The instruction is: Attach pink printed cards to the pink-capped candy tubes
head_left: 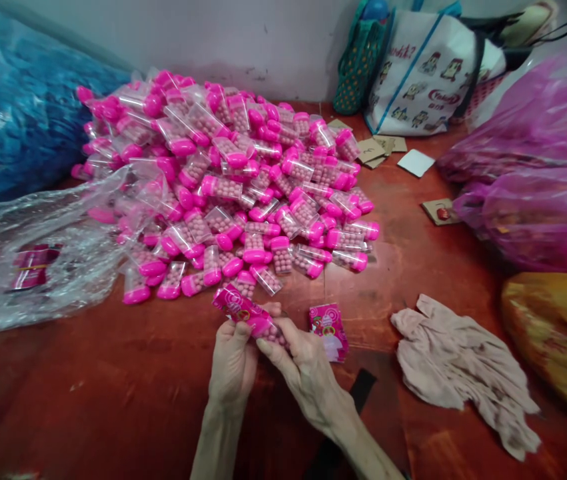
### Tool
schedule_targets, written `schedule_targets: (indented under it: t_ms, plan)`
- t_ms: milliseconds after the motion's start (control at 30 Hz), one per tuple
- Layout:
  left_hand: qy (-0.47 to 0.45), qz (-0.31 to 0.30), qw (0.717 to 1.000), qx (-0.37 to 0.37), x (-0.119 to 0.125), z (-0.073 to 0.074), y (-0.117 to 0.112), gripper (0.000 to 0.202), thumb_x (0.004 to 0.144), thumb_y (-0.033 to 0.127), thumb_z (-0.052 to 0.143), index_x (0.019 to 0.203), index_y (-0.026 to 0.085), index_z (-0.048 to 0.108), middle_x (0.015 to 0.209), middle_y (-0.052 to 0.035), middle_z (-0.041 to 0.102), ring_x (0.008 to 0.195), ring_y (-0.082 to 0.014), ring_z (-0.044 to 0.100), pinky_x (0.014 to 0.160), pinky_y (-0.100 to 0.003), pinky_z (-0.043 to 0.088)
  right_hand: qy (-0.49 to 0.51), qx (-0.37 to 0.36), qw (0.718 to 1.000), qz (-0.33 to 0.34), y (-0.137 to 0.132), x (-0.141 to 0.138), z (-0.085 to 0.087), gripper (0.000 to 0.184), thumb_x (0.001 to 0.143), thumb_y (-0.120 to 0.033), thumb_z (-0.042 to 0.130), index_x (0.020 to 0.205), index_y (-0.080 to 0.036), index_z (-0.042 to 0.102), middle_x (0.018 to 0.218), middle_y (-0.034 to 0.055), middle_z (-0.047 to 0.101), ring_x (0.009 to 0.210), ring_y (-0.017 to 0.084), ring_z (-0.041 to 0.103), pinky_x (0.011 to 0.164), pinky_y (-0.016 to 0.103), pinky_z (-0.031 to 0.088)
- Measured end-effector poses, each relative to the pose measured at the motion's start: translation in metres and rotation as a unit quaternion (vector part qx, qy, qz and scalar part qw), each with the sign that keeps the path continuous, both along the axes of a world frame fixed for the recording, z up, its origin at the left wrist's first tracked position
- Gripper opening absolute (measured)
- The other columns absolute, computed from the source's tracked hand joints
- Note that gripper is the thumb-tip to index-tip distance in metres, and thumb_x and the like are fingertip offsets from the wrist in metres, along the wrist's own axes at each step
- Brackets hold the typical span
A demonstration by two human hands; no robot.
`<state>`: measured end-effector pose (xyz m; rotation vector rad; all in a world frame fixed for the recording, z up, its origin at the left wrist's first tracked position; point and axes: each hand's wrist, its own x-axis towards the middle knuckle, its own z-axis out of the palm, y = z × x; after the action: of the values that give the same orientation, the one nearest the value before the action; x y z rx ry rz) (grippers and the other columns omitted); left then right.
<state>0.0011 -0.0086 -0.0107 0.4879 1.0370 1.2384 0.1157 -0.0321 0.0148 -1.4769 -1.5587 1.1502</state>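
Note:
My left hand [236, 353] is closed on a pink printed sleeve [236, 305], thumb on its near side. My right hand [308, 363] grips a small clear bottle [276, 335] filled with pink balls. The bottle's upper end meets the sleeve; how far the sleeve goes over it I cannot tell. Just right of my right hand lies a stack of similar pink printed sleeves [327, 327]. Beyond my hands rises a big pile of clear bottles [220, 187] with bright pink caps and pink balls inside.
Clear plastic [78, 280] lies at left over a bundle of dark pink sleeves [36, 267], before a blue-filled bag [18, 113]. At right are a crumpled cloth [458, 357], a yellow bag [553, 333], purple bags [538, 193] and cardboard pieces [370, 151]. A white tote [416, 80] stands behind.

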Motion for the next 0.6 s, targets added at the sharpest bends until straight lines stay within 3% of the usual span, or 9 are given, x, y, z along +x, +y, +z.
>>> schedule_targets:
  t_ms: [200, 367, 600]
  plan:
    - [0.013, -0.074, 0.997, 0.026, -0.0050, 0.0033, 0.0015, 0.032, 0.060, 0.041, 0.072, 0.076, 0.013, 0.072, 0.094, -0.0149, 0.068, 0.083, -0.0281, 0.063, 0.068, -0.036, 0.052, -0.032, -0.012, 0.999, 0.019, -0.0026, -0.0020, -0.0014, 0.027, 0.089, -0.039, 0.043, 0.095, -0.017, 0.057, 0.063, -0.0003, 0.061, 0.049, 0.012, 0.054, 0.047, 0.021, 0.033]
    - [0.007, -0.089, 0.996, 0.017, -0.0002, 0.0039, 0.0021, 0.022, 0.067, 0.033, 0.068, 0.076, 0.013, 0.072, 0.095, -0.0146, 0.067, 0.085, -0.0272, 0.063, 0.070, -0.036, 0.051, -0.088, -0.008, 0.996, -0.017, -0.0038, -0.0040, 0.0015, 0.028, 0.089, -0.039, 0.042, 0.089, -0.015, 0.056, 0.060, 0.0026, 0.062, 0.047, 0.014, 0.056, 0.044, 0.022, 0.031]
    - [-0.007, -0.057, 0.998, 0.031, 0.0031, 0.0026, 0.0001, 0.019, 0.071, 0.030, 0.065, 0.077, 0.014, 0.071, 0.091, -0.0125, 0.068, 0.097, -0.0285, 0.058, 0.080, -0.038, 0.047, -0.161, 0.010, 0.986, 0.031, -0.0013, -0.0046, 0.0027, 0.020, 0.088, -0.033, 0.046, 0.086, -0.015, 0.054, 0.058, 0.0030, 0.064, 0.047, 0.016, 0.059, 0.045, 0.024, 0.029]
